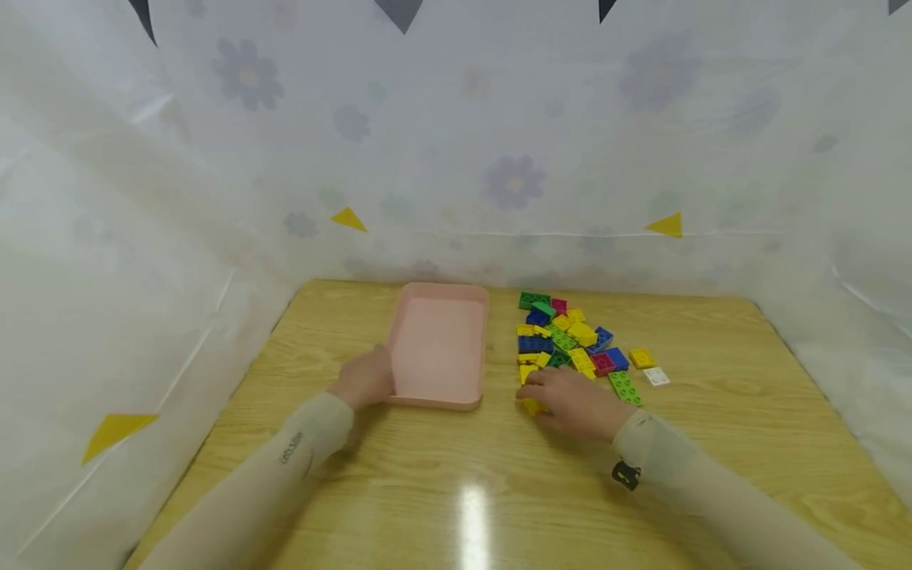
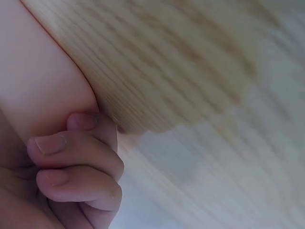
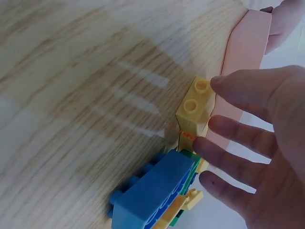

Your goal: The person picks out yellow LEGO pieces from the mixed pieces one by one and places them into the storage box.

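A pink tray lies on the table with my left hand at its near left corner. In the left wrist view, the curled fingers of that hand grip the tray's edge; the thumb is hidden. My right hand is at the near side of a pile of toy building bricks. Its fingers are spread and fairly straight in the right wrist view. Thumb tip and index fingertip are right at a yellow two-stud brick. Beside it stands a larger blue brick.
The pile holds several yellow, blue, green and red bricks, with a light green brick at its near right. Farther right lie a yellow brick and a white flat piece. Flower-patterned white sheeting encloses the wooden table.
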The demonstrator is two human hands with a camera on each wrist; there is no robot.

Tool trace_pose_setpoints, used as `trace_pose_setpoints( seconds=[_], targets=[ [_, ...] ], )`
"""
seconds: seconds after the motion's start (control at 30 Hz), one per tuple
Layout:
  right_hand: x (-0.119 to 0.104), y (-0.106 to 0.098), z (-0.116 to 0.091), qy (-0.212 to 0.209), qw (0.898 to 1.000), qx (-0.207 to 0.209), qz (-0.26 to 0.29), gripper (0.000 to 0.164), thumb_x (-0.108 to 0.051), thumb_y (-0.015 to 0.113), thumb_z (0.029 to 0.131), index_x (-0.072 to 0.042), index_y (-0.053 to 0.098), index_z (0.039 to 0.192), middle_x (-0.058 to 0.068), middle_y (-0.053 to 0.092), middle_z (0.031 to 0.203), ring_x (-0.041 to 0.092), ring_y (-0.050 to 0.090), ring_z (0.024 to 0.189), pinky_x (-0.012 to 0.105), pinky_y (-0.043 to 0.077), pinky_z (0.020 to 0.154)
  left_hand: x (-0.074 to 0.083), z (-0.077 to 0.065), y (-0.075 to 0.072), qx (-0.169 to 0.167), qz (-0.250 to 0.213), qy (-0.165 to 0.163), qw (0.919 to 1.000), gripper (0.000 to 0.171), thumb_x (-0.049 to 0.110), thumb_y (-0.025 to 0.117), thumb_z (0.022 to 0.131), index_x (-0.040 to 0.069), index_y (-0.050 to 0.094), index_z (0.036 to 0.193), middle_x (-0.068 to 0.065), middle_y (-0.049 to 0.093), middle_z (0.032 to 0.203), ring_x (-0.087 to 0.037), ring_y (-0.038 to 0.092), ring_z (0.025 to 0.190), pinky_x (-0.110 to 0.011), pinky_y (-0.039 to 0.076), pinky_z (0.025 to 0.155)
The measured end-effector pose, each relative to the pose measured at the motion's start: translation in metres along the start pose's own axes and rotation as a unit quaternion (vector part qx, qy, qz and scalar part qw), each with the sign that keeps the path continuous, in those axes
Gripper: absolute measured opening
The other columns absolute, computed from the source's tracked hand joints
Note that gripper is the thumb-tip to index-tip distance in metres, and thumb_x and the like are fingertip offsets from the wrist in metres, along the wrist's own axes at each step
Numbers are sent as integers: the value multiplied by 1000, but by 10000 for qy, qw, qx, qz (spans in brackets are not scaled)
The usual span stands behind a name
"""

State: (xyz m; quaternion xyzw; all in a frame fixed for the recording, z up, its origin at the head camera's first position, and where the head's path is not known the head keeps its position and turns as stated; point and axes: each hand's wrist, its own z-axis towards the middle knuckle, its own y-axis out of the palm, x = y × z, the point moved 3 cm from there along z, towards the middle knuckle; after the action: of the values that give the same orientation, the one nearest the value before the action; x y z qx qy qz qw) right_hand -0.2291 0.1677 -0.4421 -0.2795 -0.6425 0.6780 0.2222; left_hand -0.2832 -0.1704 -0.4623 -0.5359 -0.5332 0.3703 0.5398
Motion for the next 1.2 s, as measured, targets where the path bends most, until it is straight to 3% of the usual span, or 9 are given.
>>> trace_pose_setpoints(
  seconds=[0.27, 0.6, 0.8, 1.07, 1.2],
  targets=[
    [0, 1, 5, 198, 9995, -194, -134, 36, -25, 77, 90, -18, 68, 124, 6, 67, 126, 28, 63, 116, 51, 49, 99, 12, 2, 0, -230, -40, -179, 9996, 59, 15, 65, 90, -17, 43, 134, -23, 68, 98, -25, 63, 69, -44, 55, 58],
    [-1, 5, 6, 125, 9997, -161, -96, 35, -25, 81, 86, -21, 70, 119, -2, 67, 116, 19, 62, 107, 45, 51, 95, 29, 5, 1, -325, 62, -158, 9993, 57, 15, 64, 92, -17, 43, 135, -22, 68, 94, -24, 62, 69, -43, 56, 58],
    [-1, 3, 7, 132, 9997, -136, -130, 33, -25, 81, 86, -21, 70, 117, -2, 66, 113, 18, 60, 103, 43, 50, 93, 33, 8, 2, -306, -53, -216, 9993, 52, 16, 68, 90, -13, 47, 127, -17, 66, 91, -24, 63, 71, -43, 55, 59],
    [-1, -21, 16, 454, 9989, -99, 78, 39, -26, 79, 87, -20, 69, 125, 8, 65, 129, 29, 64, 114, 50, 51, 98, 35, 9, 6, -236, 95, -386, 9989, 42, 21, 71, 90, -6, 51, 115, -12, 61, 79, -23, 61, 65, -41, 53, 56],
    [-1, -39, 32, 229, 9996, 158, 60, 41, -26, 80, 87, -17, 68, 125, 6, 66, 124, 25, 65, 107, 45, 54, 94, 37, 8, 6, -207, 115, -376, 9990, 41, 23, 72, 89, -5, 51, 111, -11, 61, 76, -22, 60, 64, -41, 54, 56]
  ],
)
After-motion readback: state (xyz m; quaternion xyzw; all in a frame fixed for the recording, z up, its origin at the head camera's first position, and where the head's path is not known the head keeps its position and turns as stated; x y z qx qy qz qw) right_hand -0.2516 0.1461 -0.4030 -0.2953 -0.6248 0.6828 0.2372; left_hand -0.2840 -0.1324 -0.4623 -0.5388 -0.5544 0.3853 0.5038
